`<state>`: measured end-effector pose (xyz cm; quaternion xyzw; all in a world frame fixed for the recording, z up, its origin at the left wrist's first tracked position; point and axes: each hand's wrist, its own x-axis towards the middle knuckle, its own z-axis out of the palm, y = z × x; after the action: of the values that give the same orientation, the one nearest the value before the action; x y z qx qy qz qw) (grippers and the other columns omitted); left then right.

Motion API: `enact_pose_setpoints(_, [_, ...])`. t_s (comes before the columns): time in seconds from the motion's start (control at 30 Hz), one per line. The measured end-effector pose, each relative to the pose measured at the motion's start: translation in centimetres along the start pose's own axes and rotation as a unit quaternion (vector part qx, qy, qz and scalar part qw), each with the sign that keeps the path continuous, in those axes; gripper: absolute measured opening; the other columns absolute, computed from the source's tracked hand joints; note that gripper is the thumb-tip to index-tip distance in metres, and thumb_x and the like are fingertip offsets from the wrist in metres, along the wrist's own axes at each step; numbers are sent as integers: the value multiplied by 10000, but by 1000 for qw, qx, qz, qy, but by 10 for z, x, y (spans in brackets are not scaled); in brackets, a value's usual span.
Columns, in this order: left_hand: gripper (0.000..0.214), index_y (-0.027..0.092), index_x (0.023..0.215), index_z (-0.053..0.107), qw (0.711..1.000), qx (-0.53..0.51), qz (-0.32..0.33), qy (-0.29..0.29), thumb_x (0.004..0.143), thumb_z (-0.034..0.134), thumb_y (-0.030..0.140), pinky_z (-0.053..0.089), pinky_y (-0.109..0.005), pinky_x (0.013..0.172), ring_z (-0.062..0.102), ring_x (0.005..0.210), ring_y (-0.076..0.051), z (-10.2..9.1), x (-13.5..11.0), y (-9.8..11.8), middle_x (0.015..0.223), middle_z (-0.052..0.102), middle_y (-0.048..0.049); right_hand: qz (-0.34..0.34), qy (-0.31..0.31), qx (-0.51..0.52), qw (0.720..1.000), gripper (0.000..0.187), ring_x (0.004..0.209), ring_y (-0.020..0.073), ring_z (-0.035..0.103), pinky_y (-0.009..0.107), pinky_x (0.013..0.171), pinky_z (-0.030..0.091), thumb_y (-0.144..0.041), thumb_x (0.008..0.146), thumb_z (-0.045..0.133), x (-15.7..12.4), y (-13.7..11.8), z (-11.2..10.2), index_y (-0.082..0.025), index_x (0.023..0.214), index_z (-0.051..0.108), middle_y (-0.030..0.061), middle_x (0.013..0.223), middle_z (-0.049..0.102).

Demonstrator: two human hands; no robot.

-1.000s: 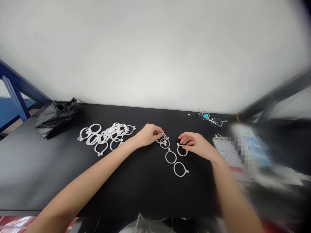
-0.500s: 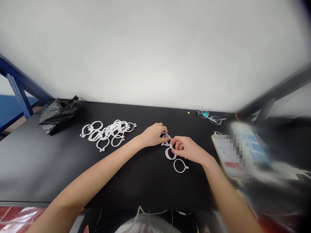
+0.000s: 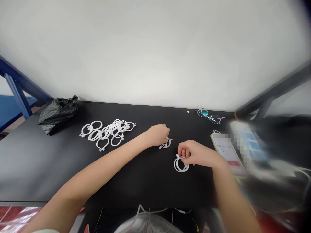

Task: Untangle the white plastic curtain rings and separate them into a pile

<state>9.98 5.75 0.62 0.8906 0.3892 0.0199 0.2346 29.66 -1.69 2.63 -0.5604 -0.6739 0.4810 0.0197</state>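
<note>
My left hand [image 3: 157, 134] is closed, its curled fingers over a few white curtain rings [image 3: 166, 144] that lie at mid-desk; its fingertips are partly hidden. To the right and nearer the front, my right hand [image 3: 196, 153] pinches white curtain rings [image 3: 177, 165] at their small eyelets. These overlap one another, and their far side is hidden by the thumb. A loose pile of more white curtain rings [image 3: 107, 132], each with a little eyelet, spreads over the black desk [image 3: 143, 181] to the left.
A crumpled black plastic bag [image 3: 59, 113] sits at the back left. Eyeglasses [image 3: 208, 117] lie near the wall at the right. A phone [image 3: 225, 149] showing a timer rests right of my right hand, beside a blurred white and blue object [image 3: 252, 145].
My right hand has moved right and toward me, bringing curtain rings over the single one lying there. My left hand has lowered its ring and stays about in place.
</note>
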Motion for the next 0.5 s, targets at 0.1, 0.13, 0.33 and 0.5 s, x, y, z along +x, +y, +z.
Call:
enact_pose_setpoints(0.1, [101,167,794,587,1000,-10,-2,14,725,594,95,448,-299,650,639,831,-246,-4,-6,2,921,639,-92,-18,50,-72,996,158,515,127,536,233,460,359,-66,618,572,6,0,8,-200,694,605,-32,569,597])
enact_pose_setpoints(0.13, [101,178,791,566,1000,-13,-4,21,731,581,97,438,-289,639,633,801,-225,-6,-11,1,892,641,-70,-29,67,-82,994,130,526,125,528,237,473,349,-77,644,572,7,-1,10,-199,676,604,-29,568,589])
enact_pose_setpoints(0.33, [280,217,1021,471,946,-274,-78,154,771,590,174,416,-265,644,548,618,-130,-5,-51,-14,660,592,67,-66,107,28,992,107,533,114,515,245,512,367,-282,813,613,10,-14,8,-195,759,640,-30,578,578])
enact_pose_setpoints(0.5, [371,202,1099,506,797,-584,-114,101,790,688,297,384,-207,551,566,678,-108,6,-66,-15,788,643,3,-117,183,208,954,146,534,109,540,234,483,418,-318,812,648,20,-21,19,-173,828,636,-4,656,629])
